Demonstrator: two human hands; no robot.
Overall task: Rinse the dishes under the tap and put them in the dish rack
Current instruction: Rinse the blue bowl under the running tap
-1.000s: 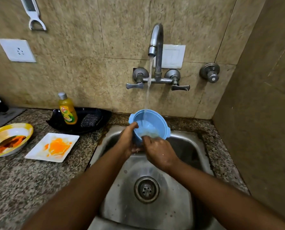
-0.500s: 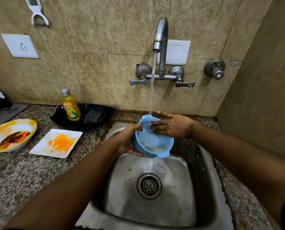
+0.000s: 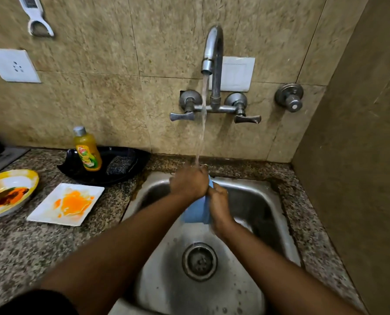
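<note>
Landmark: the stainless steel sink [image 3: 278,201], set in the speckled granite counter [image 3: 53,246].
Tap: the curved metal wall tap [image 3: 213,64] above the sink's far edge is running; its stream lands on your hands.
Bowl: the light blue plastic bowl [image 3: 196,211] hangs over the far half of the sink, tilted on edge between your hands, mostly hidden.
Left hand: your left hand [image 3: 189,183] curls its fingers over the bowl's upper part, under the stream.
Right hand: your right hand [image 3: 219,203] clasps the bowl's right side, fingers wrapped round it.
Left of the sink: a white square plate with orange smears [image 3: 65,204], then a yellow-rimmed oval dish with dark food remains [image 3: 9,192].
Behind those: a black tray [image 3: 130,155] holding a yellow dish-soap bottle [image 3: 87,150] and a dark scrub pad [image 3: 119,164].
</note>
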